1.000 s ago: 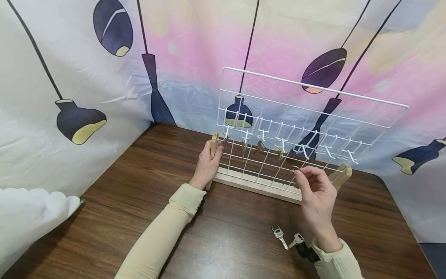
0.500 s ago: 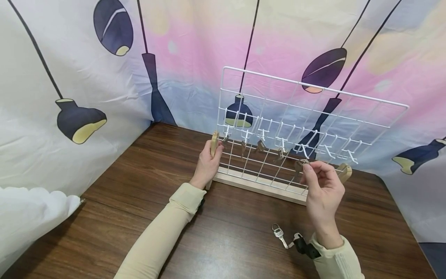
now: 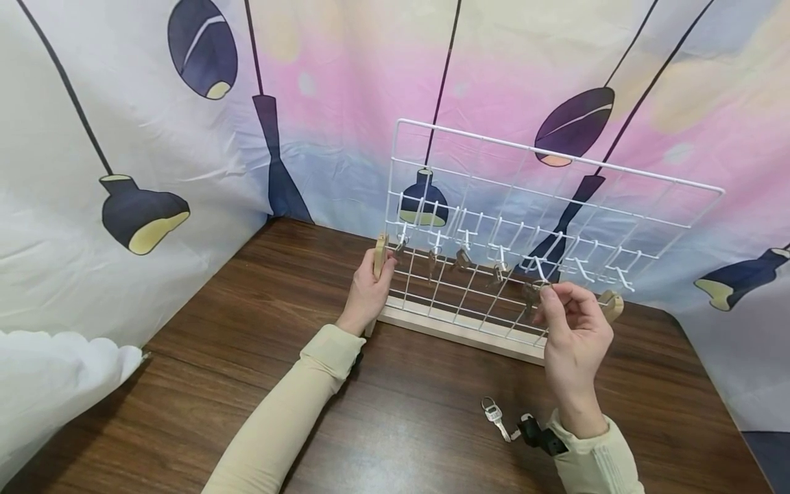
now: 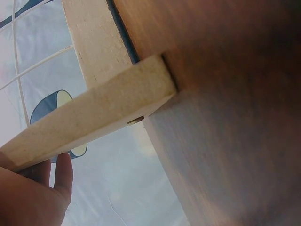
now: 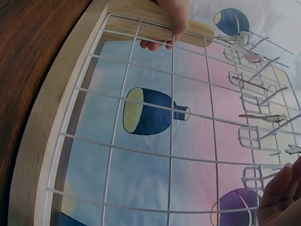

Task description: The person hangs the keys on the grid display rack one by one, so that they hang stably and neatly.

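Observation:
My left hand (image 3: 368, 288) grips the wooden side support (image 3: 379, 256) at the left end of a white wire grid rack (image 3: 558, 156). In the left wrist view that support (image 4: 103, 106) crosses above the fingers. Thumb and fingers of my right hand (image 3: 577, 336) pinch the ring of a key (image 3: 531, 293), held at the tip of a white hook (image 3: 540, 268). Whether the ring is around the hook, I cannot tell. The right wrist view shows this key (image 5: 292, 149) by the fingertips. Several hooks to the left carry keys, such as one key (image 3: 463, 258).
A key with a ring (image 3: 493, 412) lies on the brown table (image 3: 401, 418). Another key beside it is mostly hidden behind the black wrist device (image 3: 538, 436). Two hooks at the right, including one hook (image 3: 620, 277), hold no keys. A printed curtain (image 3: 345, 82) hangs behind.
My right hand has moved up and to the right, bringing the key to the hook tip; over the last half second it barely shifts. My left hand stays on the support.

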`<state>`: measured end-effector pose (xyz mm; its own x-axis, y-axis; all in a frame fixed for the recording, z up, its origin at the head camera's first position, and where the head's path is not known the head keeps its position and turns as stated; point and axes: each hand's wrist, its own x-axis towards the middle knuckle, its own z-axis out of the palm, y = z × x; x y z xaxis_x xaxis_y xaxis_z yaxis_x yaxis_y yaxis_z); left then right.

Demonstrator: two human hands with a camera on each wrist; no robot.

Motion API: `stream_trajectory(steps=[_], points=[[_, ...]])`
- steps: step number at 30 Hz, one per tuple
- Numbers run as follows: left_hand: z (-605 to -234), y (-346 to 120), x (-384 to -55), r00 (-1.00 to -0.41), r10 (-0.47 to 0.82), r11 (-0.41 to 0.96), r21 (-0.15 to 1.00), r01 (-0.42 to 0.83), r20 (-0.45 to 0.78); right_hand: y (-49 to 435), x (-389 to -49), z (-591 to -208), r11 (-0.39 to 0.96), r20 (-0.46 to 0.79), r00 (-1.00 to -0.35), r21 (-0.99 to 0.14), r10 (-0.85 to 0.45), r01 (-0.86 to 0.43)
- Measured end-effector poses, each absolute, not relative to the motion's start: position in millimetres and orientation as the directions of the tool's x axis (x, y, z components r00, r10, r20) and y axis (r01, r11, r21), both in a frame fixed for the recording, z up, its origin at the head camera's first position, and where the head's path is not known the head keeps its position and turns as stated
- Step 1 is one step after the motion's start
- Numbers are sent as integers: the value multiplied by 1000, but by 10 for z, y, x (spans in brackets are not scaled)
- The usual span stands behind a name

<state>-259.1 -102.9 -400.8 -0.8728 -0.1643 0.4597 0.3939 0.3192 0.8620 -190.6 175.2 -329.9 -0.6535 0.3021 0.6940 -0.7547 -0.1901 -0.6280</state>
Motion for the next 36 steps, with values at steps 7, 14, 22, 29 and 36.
stream_trajectory(steps=[7,14,22,29,36], points=[[-4004,-1029,-2590,-871,-162,318,860,399,464,1760,-1919,-3308,-195,677,-667,-641,311,-742],[-3998,-1025,-2589,-873,-164,316,863,395,460,1769,-1922,-3313,-202,667,-676,-649,314,-734],[-4011,-1029,-2586,-872,-170,316,863,393,459,1770,-1933,-3328,-219,661,-684,-651,308,-727],[-4008,-1029,-2588,-873,-170,312,865,393,458,1764,-1941,-3311,-227,660,-686,-649,306,-726],[-4007,-1031,-2584,-876,-168,307,868,390,453,1755,-1945,-3301,-239,656,-692,-651,300,-721]])
